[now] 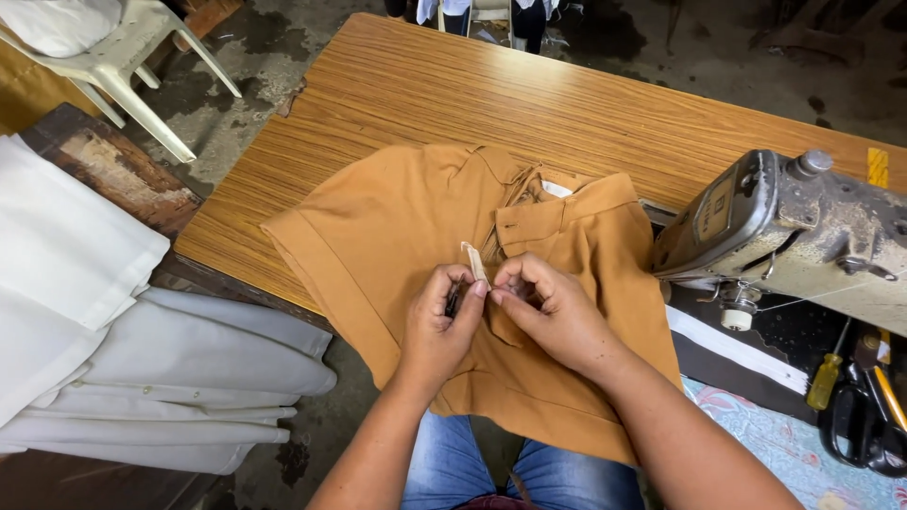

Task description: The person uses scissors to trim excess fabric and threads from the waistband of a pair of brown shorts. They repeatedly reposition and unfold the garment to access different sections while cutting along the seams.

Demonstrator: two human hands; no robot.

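A tan-brown collared shirt (397, 217) lies spread on the wooden sewing table (491, 94), its lower part hanging over the near edge above my lap. My left hand (439, 326) and my right hand (553, 307) meet at the shirt's front placket. Both pinch a small pale strip, like a tag or label (474, 262), against the cloth. A dark small tool seems tucked in my left fingers, but I cannot make it out.
An old grey sewing machine (794, 227) stands at the right. Black scissors (860, 416) and a yellow-handled screwdriver (825, 378) lie beside it. Folded white garments (170, 378) are stacked at the left. A white plastic chair (123, 57) stands at the far left on the concrete floor.
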